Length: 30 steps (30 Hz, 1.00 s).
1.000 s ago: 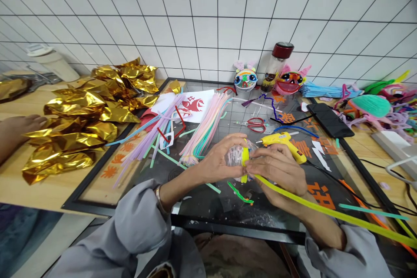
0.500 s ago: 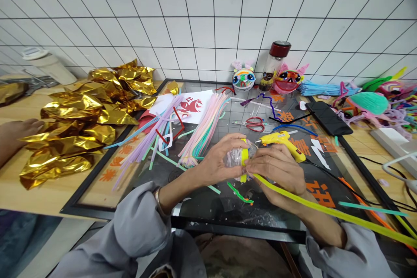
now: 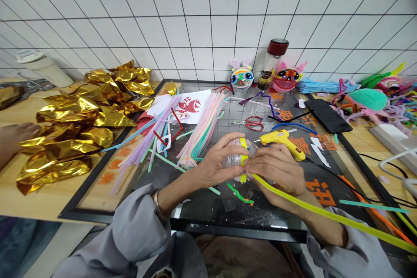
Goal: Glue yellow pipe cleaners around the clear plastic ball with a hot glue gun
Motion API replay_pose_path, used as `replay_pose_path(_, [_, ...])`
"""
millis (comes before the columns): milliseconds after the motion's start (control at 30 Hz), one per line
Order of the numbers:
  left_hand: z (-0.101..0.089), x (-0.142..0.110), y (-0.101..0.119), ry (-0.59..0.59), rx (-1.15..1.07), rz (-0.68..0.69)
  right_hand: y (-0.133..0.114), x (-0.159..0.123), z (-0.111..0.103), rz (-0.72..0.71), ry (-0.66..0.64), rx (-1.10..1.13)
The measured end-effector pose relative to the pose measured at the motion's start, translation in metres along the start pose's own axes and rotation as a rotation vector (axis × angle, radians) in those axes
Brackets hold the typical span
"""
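Observation:
My left hand (image 3: 217, 159) is closed around a clear, rounded plastic piece (image 3: 232, 160), perhaps a cut bottle. A yellow fuzzy strip (image 3: 293, 198) like a thick pipe cleaner wraps round its middle, and the long free end trails off to the lower right. My right hand (image 3: 280, 169) pinches the strip against the plastic at its right side; the fingertips partly hide the contact. Just beyond the right hand lies a yellow hot glue gun (image 3: 282, 141), nozzle to the left. A short green twisted piece (image 3: 240, 194) rests below the hands.
Gold foil (image 3: 81, 130) covers the left, with another person's hand (image 3: 19, 139) beside it. Bundled pastel pipe cleaners (image 3: 205, 126), red scissors (image 3: 253, 123), a phone (image 3: 329, 115), a glass bottle (image 3: 272, 63) and two animal-faced crafts stand or lie around. A black cord (image 3: 325, 179) runs right.
Both hands keep nearly the same hold on the plastic piece and yellow strip. The whole view has shifted slightly.

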State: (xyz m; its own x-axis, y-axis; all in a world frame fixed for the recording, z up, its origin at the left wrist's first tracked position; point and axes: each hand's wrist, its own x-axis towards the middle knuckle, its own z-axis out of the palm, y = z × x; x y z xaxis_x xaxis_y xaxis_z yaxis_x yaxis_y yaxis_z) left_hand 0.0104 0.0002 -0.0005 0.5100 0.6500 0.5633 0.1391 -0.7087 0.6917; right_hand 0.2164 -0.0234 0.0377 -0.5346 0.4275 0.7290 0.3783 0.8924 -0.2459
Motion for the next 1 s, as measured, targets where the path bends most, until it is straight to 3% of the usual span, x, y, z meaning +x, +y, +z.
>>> replay_pose_path(233, [-0.002,-0.003,-0.008,0.000,0.011,0.054,0.002,-0.003,0.001,-0.011,0.010,0.003])
replay_pose_path(567, [-0.006,-0.003,-0.008,-0.087,0.117,0.150,0.004,-0.003,-0.002,-0.042,-0.004,0.002])
replay_pose_path(667, [-0.004,-0.003,-0.007,-0.070,0.128,0.150,0.005,-0.001,-0.010,0.020,-0.060,0.062])
replay_pose_path(833, [-0.003,-0.002,-0.004,-0.084,0.153,0.132,0.015,0.007,-0.018,0.282,-0.031,-0.014])
replay_pose_path(1000, [-0.002,-0.003,0.000,-0.106,0.167,0.123,0.023,0.021,-0.015,0.247,-0.202,-0.141])
